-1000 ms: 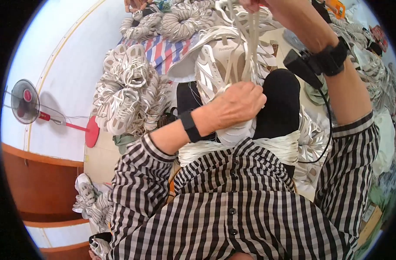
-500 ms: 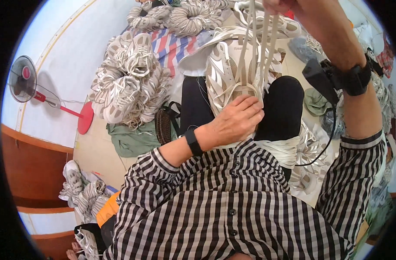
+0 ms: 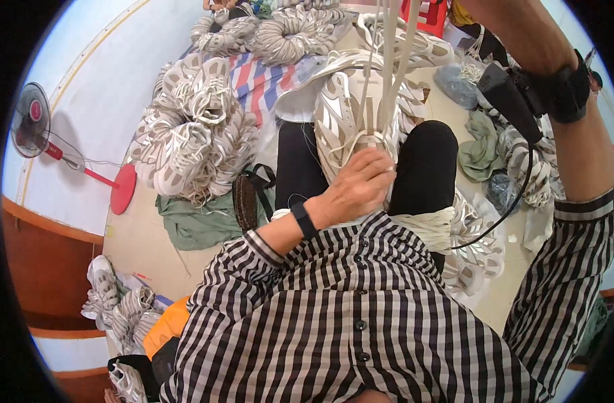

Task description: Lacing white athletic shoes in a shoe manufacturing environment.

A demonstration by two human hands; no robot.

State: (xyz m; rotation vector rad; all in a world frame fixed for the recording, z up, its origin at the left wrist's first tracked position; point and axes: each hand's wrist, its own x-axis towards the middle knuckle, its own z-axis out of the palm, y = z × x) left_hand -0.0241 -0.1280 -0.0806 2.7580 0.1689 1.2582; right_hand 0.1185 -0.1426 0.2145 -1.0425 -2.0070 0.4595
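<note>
Between my black-trousered knees lies a beige and silver sneaker upper (image 3: 337,114), toe end away from me. My left hand (image 3: 366,178) is closed on its near end, fingers pressed together by the tongue; what lies under the fingertips is hidden. Several long cream shoelaces (image 3: 389,64) rise taut from the eyelets and leave by the upper edge. My right forearm (image 3: 532,40) reaches up the same way; its hand is out of view. More uppers and a white sheet-like piece lie just beyond the held one.
A large heap of sneaker uppers (image 3: 199,127) lies left on green cloth (image 3: 196,221). Coiled uppers (image 3: 293,33) rest on a striped sheet. A red-based fan (image 3: 123,189) stands by the wall. A black cable (image 3: 512,208) hangs from my right wrist device. A bundle of cream laces (image 3: 424,225) crosses my right thigh.
My right arm has moved up and outward, carrying its hand out of view, and the laces stretch further upward. My left hand keeps its hold on the upper.
</note>
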